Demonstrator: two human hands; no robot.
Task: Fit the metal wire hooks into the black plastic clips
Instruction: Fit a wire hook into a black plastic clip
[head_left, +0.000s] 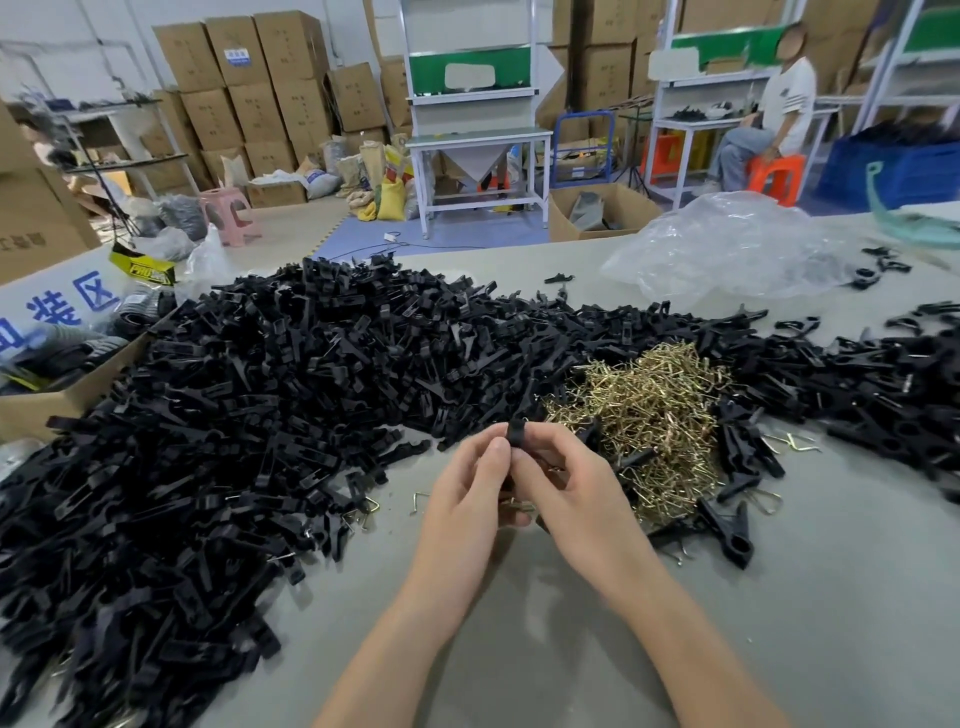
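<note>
Both my hands meet over the grey table (779, 597) just in front of me. My left hand (467, 493) and my right hand (566, 483) pinch one black plastic clip (516, 432) between their fingertips, its top poking up above the fingers. A bit of brass wire shows below the clip between the hands. A mound of brass wire hooks (654, 415) lies just right of my hands. A huge heap of black clips (234, 415) covers the table's left and back.
A crumpled clear plastic bag (737, 244) lies at the back right. More black clips (893, 395) spread along the right side. A cardboard box (41, 400) stands off the left edge. Loose hooks (418, 501) lie near my left hand. A seated person (779, 109) is far behind.
</note>
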